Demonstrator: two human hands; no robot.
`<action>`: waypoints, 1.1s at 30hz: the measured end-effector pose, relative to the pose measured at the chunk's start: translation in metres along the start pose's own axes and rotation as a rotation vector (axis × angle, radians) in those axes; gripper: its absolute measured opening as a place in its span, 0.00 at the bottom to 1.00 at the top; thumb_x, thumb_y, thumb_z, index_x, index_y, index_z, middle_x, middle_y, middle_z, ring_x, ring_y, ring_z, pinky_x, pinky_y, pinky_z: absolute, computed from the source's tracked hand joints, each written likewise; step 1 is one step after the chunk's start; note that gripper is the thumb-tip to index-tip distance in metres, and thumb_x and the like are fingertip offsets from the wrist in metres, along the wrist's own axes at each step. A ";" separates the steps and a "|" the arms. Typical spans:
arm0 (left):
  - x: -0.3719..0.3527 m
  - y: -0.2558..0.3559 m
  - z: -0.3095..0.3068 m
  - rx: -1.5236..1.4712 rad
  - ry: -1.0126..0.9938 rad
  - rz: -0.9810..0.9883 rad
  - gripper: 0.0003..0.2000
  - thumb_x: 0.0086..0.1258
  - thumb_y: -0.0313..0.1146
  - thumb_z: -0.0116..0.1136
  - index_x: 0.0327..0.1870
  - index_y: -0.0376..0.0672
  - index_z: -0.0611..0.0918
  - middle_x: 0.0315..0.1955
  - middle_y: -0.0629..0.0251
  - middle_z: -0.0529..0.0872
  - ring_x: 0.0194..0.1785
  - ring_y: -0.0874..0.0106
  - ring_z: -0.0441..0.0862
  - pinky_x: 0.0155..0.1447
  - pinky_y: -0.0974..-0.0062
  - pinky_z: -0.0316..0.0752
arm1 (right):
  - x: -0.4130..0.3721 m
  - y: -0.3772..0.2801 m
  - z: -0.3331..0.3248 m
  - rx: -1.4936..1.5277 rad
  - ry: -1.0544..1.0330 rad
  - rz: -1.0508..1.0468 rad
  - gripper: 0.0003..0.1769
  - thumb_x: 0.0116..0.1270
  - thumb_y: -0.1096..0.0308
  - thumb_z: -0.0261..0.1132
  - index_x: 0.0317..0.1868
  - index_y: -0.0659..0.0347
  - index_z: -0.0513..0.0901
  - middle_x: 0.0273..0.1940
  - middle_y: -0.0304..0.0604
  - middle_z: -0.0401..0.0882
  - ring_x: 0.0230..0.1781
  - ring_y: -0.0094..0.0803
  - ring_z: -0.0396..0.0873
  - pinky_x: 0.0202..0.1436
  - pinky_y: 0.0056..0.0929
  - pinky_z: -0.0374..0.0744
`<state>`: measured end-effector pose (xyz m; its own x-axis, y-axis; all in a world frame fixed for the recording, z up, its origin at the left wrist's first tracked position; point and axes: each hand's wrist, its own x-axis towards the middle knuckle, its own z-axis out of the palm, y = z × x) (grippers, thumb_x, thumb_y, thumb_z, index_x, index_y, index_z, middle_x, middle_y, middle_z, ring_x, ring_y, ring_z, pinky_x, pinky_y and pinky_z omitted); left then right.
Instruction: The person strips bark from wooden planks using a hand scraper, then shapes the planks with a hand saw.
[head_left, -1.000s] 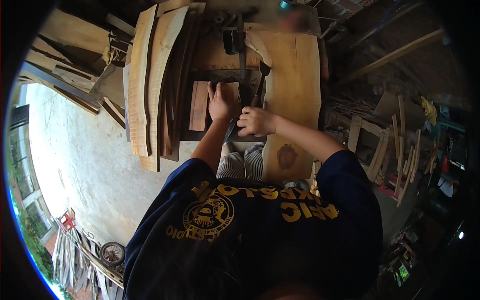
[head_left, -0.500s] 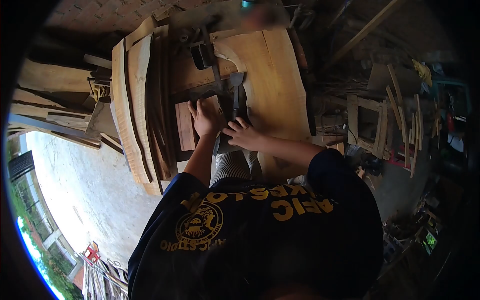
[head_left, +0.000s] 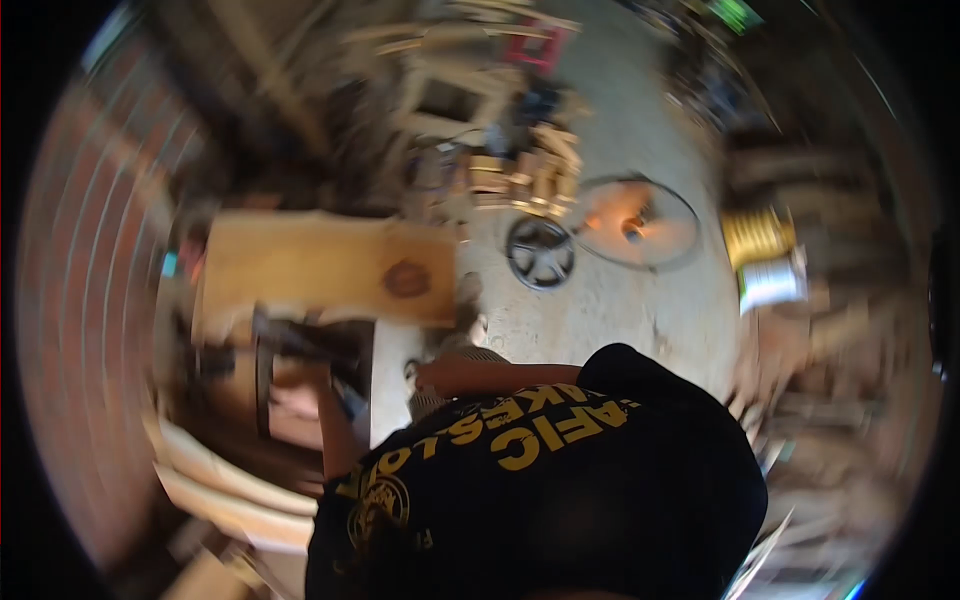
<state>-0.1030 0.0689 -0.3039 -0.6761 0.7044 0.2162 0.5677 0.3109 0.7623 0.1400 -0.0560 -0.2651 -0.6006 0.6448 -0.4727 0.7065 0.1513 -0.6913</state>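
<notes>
The view is smeared by motion. My left hand (head_left: 308, 385) is at the workbench, over or beside a reddish-brown wooden block (head_left: 290, 415); its fingers are too blurred to make out. Close to my body, my right hand (head_left: 424, 376) is near my striped trouser leg (head_left: 470, 354), off the bench top. Whether it holds anything does not show. A wide wooden slab (head_left: 310, 262) with a dark knot lies beyond both hands. The chisel-like tool seen before cannot be made out.
A fan (head_left: 640, 222) with a round black base (head_left: 540, 252) stands on the concrete floor. Wood offcuts (head_left: 530, 175) are piled behind it. Yellow and white containers (head_left: 765, 250) stand at right, with long boards (head_left: 225, 480) at lower left.
My head has turned to the right, bringing the fan and floor into view. My right hand has drawn back from the tool on the bench toward my leg. My left hand stays by the block.
</notes>
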 end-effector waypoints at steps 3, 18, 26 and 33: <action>-0.029 0.091 0.069 -0.162 -0.363 0.337 0.22 0.62 0.35 0.58 0.57 0.36 0.74 0.56 0.43 0.73 0.58 0.48 0.72 0.60 0.58 0.70 | -0.093 0.012 -0.004 0.055 0.328 0.389 0.22 0.52 0.73 0.58 0.51 0.53 0.79 0.47 0.46 0.79 0.49 0.46 0.77 0.57 0.46 0.72; -0.553 0.175 0.036 -0.148 -1.533 1.293 0.19 0.63 0.36 0.56 0.53 0.37 0.76 0.52 0.46 0.77 0.54 0.52 0.75 0.57 0.60 0.72 | -0.387 -0.055 0.520 1.344 1.168 1.775 0.19 0.57 0.62 0.60 0.49 0.55 0.80 0.48 0.52 0.81 0.53 0.47 0.78 0.53 0.46 0.76; -0.760 0.094 -0.063 0.117 -1.804 1.561 0.18 0.64 0.37 0.54 0.52 0.37 0.78 0.49 0.48 0.79 0.52 0.54 0.77 0.55 0.61 0.72 | -0.457 -0.108 0.634 1.593 1.313 1.706 0.20 0.60 0.61 0.59 0.52 0.58 0.78 0.50 0.52 0.80 0.52 0.47 0.78 0.53 0.45 0.77; -0.930 0.053 -0.128 0.355 -1.944 1.760 0.17 0.64 0.38 0.53 0.50 0.38 0.79 0.47 0.50 0.81 0.50 0.55 0.78 0.53 0.62 0.73 | -0.529 -0.083 0.705 1.605 1.763 1.631 0.21 0.61 0.59 0.61 0.53 0.57 0.77 0.46 0.54 0.82 0.48 0.50 0.79 0.53 0.42 0.77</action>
<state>0.4959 -0.6518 -0.3869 0.8891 -0.2251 -0.3985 0.0141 -0.8569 0.5154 0.1347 -0.9380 -0.3428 0.6141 -0.4581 -0.6427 -0.7879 -0.3086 -0.5328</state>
